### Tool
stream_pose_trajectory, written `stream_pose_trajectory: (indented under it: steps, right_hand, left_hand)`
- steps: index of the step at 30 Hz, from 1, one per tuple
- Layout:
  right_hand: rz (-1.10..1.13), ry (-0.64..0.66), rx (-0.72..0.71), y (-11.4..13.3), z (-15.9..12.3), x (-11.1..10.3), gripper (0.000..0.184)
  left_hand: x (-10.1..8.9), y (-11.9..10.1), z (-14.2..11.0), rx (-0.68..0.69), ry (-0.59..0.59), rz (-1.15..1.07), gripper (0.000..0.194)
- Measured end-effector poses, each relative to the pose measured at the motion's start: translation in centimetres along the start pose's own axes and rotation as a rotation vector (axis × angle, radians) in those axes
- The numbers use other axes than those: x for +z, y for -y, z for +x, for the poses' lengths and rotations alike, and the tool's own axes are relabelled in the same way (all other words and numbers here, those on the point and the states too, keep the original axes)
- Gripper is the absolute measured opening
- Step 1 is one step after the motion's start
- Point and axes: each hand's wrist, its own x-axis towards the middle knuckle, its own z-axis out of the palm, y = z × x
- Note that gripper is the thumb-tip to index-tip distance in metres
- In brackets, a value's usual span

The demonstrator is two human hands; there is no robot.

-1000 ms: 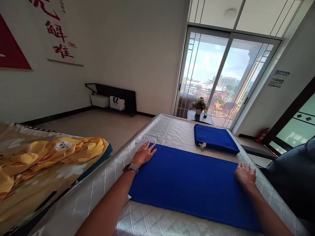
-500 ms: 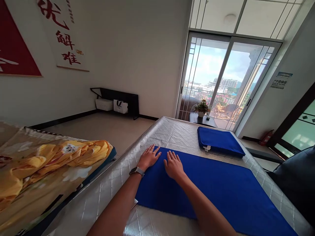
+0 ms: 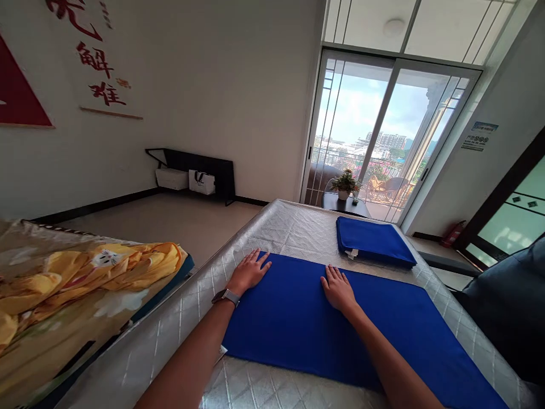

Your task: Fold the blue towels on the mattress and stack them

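Observation:
A long blue cloth (image 3: 293,318) lies flat across the silver quilted mattress (image 3: 264,389). My left hand (image 3: 249,271), with a watch on its wrist, rests open on the cloth's far left corner. Palm down and fingers stretched, my right hand (image 3: 338,288) lies on the cloth near its far edge, farther right. Beyond the cloth sits a folded blue cloth (image 3: 374,241) with a white tag at its corner. Another small white tag (image 3: 222,353) shows at the near left corner of the spread cloth.
To the left is a bed with a yellow flowered cover (image 3: 110,261). A black bench (image 3: 198,165) with a white bag stands by the wall. Past the mattress, a potted plant (image 3: 344,183) is on a small table before the sliding glass door. A black seat (image 3: 506,301) stands at right.
My right hand has slid to the right along the cloth, away from my left hand. The left hand stays at the corner. The view has shifted slightly.

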Motion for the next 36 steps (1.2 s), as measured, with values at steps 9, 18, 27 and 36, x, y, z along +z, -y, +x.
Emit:
stream_pose_trajectory:
  steps: [9,18,27,36]
  right_hand:
    - [-0.153,-0.007,0.290,-16.9,-4.4,-2.2,0.070]
    - [-0.192,-0.115,0.444,-27.3,-6.5,-1.5,0.068]
    - [-0.166,-0.168,0.477,-29.6,-6.6,-1.1,0.071]
    - [-0.172,-0.194,0.557,-27.8,-7.5,-1.9,0.068]
  left_hand:
    - [0.0,0.5,0.7,-0.009,0.033,0.024,0.066]
    - [-0.3,0.7,0.7,-0.020,0.056,0.046,0.069]
    - [-0.4,0.3,0.7,-0.029,0.040,0.064,0.073]
    - [0.0,0.5,0.6,-0.024,0.031,0.036,0.070]
